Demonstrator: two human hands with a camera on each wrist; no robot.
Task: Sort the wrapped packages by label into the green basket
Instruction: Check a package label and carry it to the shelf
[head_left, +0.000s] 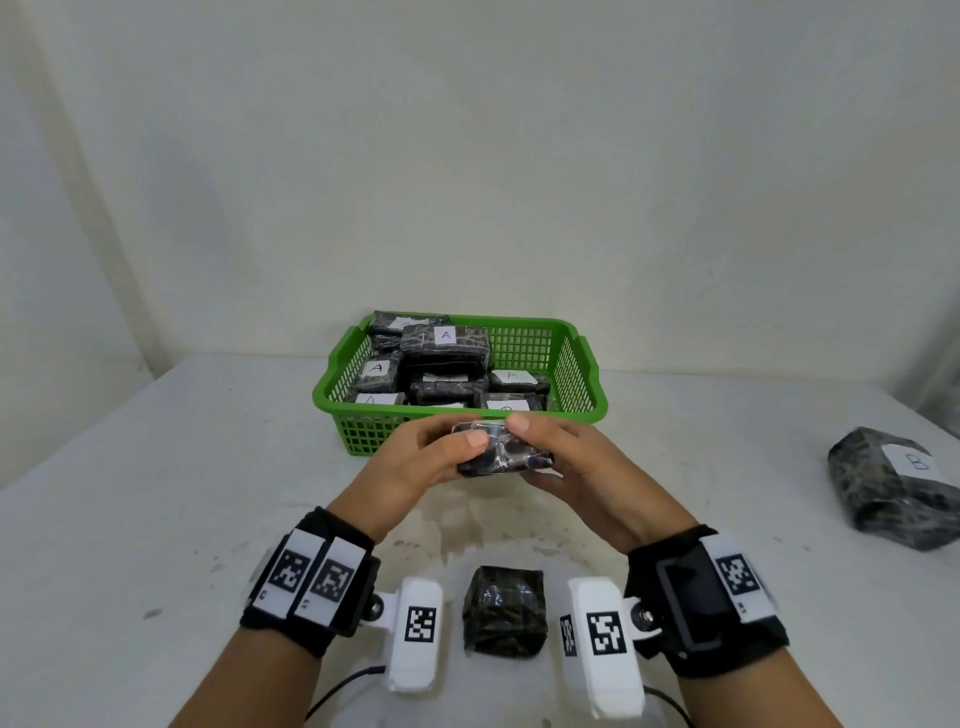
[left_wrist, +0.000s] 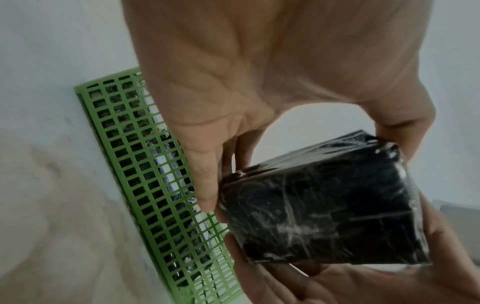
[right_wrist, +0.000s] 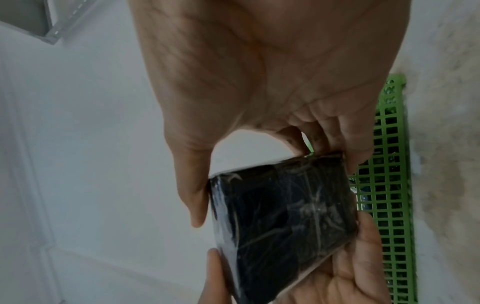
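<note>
Both hands, left hand (head_left: 415, 457) and right hand (head_left: 576, 467), grip one black wrapped package (head_left: 501, 453) at frame centre, just before the green basket (head_left: 576, 410), probably turning it to find its label. At least seven packages lie inside; two more wait on the table (head_left: 156, 519), one marked B (head_left: 898, 483) at right.

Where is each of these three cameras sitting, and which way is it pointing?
Head: worn on the head, looking forward and down at the green basket; shows both forearms, left hand and right hand.
Left wrist: looks along the left palm at the black wrapped package.
Right wrist: looks along the right palm at the same package.
Shared: all three show the package gripped by both hands, beside the basket.
</note>
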